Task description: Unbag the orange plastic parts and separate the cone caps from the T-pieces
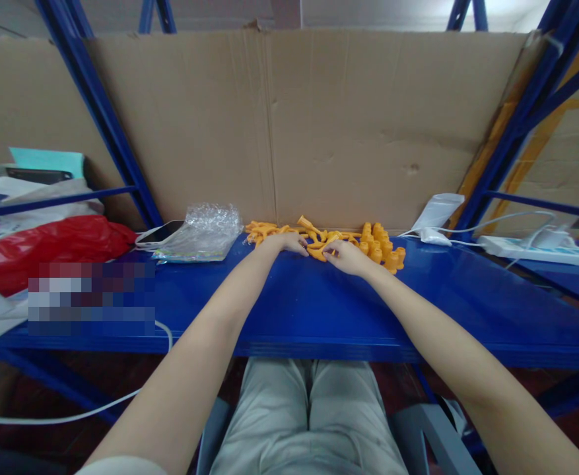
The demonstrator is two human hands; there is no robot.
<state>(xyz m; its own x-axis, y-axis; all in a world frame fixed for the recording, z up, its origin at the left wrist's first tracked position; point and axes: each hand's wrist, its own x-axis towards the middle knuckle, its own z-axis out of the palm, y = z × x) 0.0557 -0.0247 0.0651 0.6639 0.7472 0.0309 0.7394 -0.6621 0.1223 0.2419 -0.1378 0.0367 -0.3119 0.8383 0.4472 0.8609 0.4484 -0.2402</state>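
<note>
Nearest the camera are knees in grey trousers [309,409] under the edge of a blue shelf [319,310], with both bare arms stretched out over it. The left hand [289,243] lies palm down with its fingers curled in narrow, tips pinched on one end of an orange curved piece [317,251]. The right hand [348,257] does the same from the other side, fingers close together on that same piece. It sits right between the two hands at the back of the shelf, low enough that I can't tell if it's lifted or resting on the metal. Just behind the left hand there's a loose pile [269,231] of similar curved orange bits. Touching the far side of the right hand is a cluster of orange pegs [384,247], standing upright. Further left are a crinkly clear bag [207,227], a phone [163,232] beside it, and a red bag [46,247] past that. Off to the right a white power strip [541,251] lies with cables plugged in, well apart from the hands. The whole back is a big sheet of cardboard [319,132], with blue uprights [105,119] slanting up on both sides.
</note>
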